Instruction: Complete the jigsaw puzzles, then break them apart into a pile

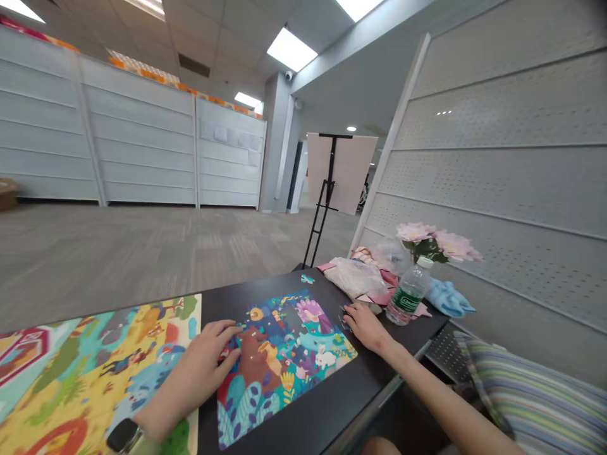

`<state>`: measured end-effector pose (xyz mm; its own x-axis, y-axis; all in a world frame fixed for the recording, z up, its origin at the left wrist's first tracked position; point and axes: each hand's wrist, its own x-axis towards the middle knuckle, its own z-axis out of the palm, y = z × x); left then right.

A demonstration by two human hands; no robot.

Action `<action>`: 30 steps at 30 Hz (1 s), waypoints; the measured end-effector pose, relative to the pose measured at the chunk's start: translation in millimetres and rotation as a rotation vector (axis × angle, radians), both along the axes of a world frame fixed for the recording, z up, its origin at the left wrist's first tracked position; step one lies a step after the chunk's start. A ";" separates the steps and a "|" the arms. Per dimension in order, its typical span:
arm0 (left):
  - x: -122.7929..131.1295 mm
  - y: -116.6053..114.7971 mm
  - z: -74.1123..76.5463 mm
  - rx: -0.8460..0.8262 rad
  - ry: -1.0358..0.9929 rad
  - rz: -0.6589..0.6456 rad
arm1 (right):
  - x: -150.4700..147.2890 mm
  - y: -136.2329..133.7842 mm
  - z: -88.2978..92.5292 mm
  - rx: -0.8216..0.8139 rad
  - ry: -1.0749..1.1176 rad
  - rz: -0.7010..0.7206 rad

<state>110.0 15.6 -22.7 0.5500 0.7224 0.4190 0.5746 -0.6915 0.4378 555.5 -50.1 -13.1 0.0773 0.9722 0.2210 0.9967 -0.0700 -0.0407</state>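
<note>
A colourful jigsaw puzzle [303, 341] with animals and plants lies on the dark table [332, 404]. My left hand [203, 360] rests flat on the puzzle's left part, fingers spread over the pieces; a dark watch sits on that wrist. My right hand [363, 325] lies at the puzzle's right edge, fingers curled down onto the table near some small pieces; what they pinch, if anything, is hidden. A single loose blue piece [308, 279] lies at the table's far edge.
A large colourful picture board [85, 373] lies left of the puzzle. A plastic water bottle [408, 292], a crumpled plastic bag [355, 278], pink flowers [439, 243] and a blue cloth [448, 298] crowd the right end. An easel [332, 183] stands behind; a striped cushion [535, 398] is lower right.
</note>
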 end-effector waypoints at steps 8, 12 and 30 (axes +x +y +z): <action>-2.7 2.9 0.2 0.018 0.065 -0.072 | -4.0 -57.9 -5.2 0.086 0.132 -0.015; -1.3 4.5 -4.4 0.040 0.145 -0.122 | 1.3 -53.7 -12.6 0.093 0.204 -0.021; -0.2 4.7 -13.5 0.014 0.389 -0.038 | -2.0 -53.2 -12.7 0.129 0.231 0.003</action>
<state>109.8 20.3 -36.2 0.6962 0.6940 0.1834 0.6694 -0.7200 0.1832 553.5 -103.3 -25.8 0.1373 0.9374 0.3202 0.9602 -0.0466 -0.2754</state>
